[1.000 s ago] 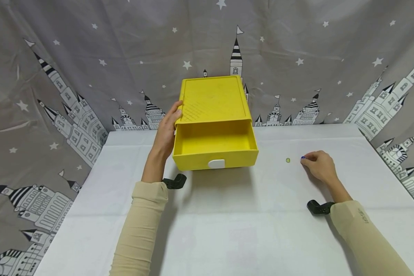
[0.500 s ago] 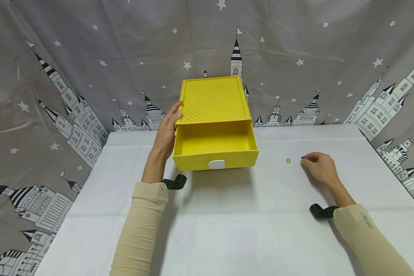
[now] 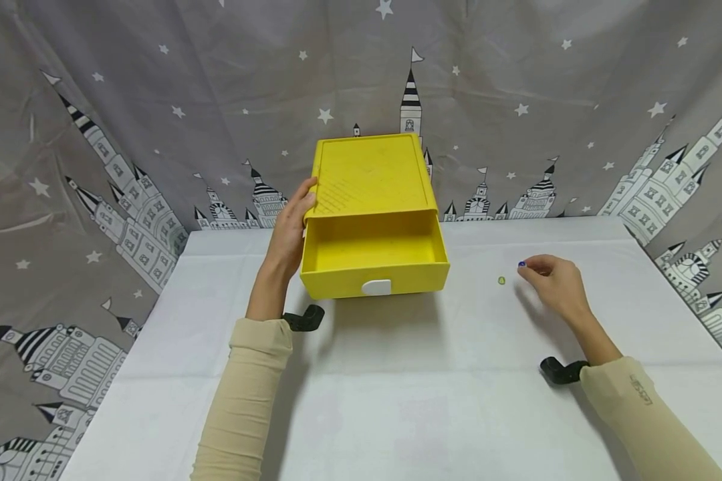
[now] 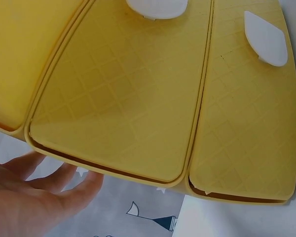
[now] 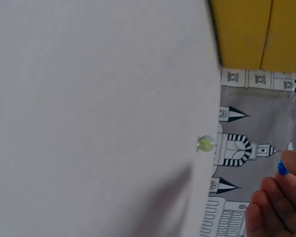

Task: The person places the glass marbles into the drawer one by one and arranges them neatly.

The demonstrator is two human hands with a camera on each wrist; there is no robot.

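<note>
A yellow drawer unit (image 3: pixel 373 170) stands at the back of the table, its top drawer (image 3: pixel 376 274) pulled out and bare inside. My left hand (image 3: pixel 287 230) rests along its left side, fingers fairly straight. In the left wrist view, fingertips (image 4: pixel 91 182) lie against the side edge, beside closed lower drawers (image 4: pixel 113 94) with white handles. At the right, my right hand (image 3: pixel 553 284) pinches a small blue marble (image 5: pixel 282 167) between thumb and fingertip, above the tabletop. A clear marble with a green swirl (image 5: pixel 205 143) lies on the table just left of that hand.
White cloth covers the table (image 3: pixel 397 401). Behind it hangs a grey curtain (image 3: pixel 234 80) printed with castles and stars, close to the back of the drawer unit. Black wrist cameras (image 3: pixel 303 318) stick out from both sleeves.
My right hand has lifted slightly and shifted a little left with the blue marble, whose shadow now shows apart from it. The left hand and drawer unit stay as they were.
</note>
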